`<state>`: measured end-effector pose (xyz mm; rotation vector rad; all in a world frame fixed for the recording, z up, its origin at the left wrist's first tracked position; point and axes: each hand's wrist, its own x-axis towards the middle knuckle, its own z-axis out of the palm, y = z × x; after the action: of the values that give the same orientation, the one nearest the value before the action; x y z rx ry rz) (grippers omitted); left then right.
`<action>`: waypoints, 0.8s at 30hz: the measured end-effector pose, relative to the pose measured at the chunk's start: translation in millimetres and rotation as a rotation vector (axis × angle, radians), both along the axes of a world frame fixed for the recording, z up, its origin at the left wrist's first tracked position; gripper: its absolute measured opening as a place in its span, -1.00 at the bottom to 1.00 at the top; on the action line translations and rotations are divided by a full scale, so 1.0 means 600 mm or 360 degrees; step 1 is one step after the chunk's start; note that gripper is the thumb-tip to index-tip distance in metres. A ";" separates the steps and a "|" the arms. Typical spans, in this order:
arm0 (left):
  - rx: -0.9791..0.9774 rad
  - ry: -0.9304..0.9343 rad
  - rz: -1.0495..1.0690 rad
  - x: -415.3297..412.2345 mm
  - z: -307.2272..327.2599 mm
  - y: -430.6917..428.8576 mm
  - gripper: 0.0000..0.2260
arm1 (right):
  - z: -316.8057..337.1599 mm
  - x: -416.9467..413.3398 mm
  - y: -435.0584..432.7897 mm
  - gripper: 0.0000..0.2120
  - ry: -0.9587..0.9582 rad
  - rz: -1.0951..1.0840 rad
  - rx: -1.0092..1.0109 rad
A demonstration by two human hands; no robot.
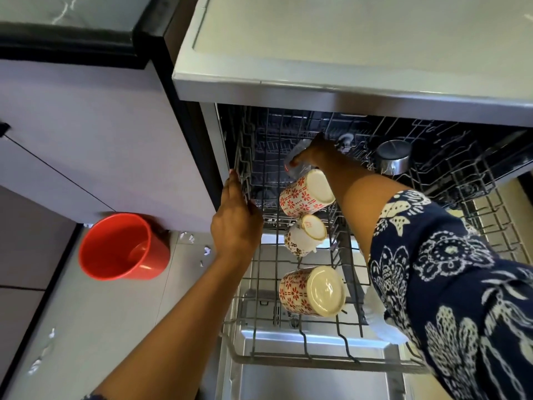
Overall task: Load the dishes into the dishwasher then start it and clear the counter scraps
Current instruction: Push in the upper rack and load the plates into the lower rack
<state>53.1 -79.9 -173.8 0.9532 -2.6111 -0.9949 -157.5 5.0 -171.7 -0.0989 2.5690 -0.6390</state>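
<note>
The dishwasher's upper rack is pulled out over the open door. My left hand grips the rack's left side rail. My right hand reaches deep into the rack and holds a clear glass with a red mark, tipped over near the back. Three mugs lie upside down in a row along the rack: a red-flowered mug, a smaller white patterned mug and another red-flowered mug. A steel cup sits upside down at the back right.
A red plastic bucket stands on the floor left of the dishwasher. Small white scraps lie scattered on the floor tiles. A grey counter overhangs the machine. A white cabinet is at the left.
</note>
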 end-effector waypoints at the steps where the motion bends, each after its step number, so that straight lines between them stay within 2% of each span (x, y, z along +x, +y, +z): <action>1: -0.0009 0.0003 0.0003 0.000 -0.001 0.000 -0.46 | 0.000 0.005 0.000 -0.07 -0.0006 -0.0001 -0.0062; 3: -0.0021 0.0010 0.0011 -0.001 -0.004 0.000 -0.45 | -0.003 0.009 0.000 -0.24 -0.0004 -0.0053 -0.0232; 7: -0.0022 0.0004 0.0006 -0.001 -0.007 0.000 -0.45 | 0.013 0.029 0.013 -0.39 -0.0002 0.0137 -0.0298; 9: -0.0032 -0.0009 -0.0001 -0.002 -0.008 0.000 -0.44 | 0.018 0.029 0.013 -0.46 -0.0100 0.0149 -0.0355; 10: -0.0040 -0.0010 -0.0007 -0.002 -0.008 0.001 -0.43 | 0.012 0.021 0.011 -0.43 -0.0147 0.0131 -0.0337; 13: -0.0064 -0.0022 -0.0024 -0.003 -0.009 0.001 -0.44 | 0.002 -0.003 0.003 -0.08 -0.0256 0.0030 -0.0102; 14: -0.0066 -0.0029 -0.0022 -0.003 -0.009 0.000 -0.44 | 0.003 -0.007 0.002 -0.04 -0.0268 0.0016 -0.0071; 20: -0.0095 -0.0055 -0.0052 -0.001 0.000 0.006 -0.40 | 0.016 0.001 0.019 -0.16 0.0057 -0.0006 -0.0107; 24: -0.0106 -0.0099 -0.0083 0.004 0.009 0.009 -0.39 | 0.049 0.082 0.068 -0.53 0.0536 0.0130 -0.0184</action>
<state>55.5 -74.4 -168.6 0.9196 -2.7148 -0.8976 -108.4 46.1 -142.1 -0.3773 2.8274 -0.7976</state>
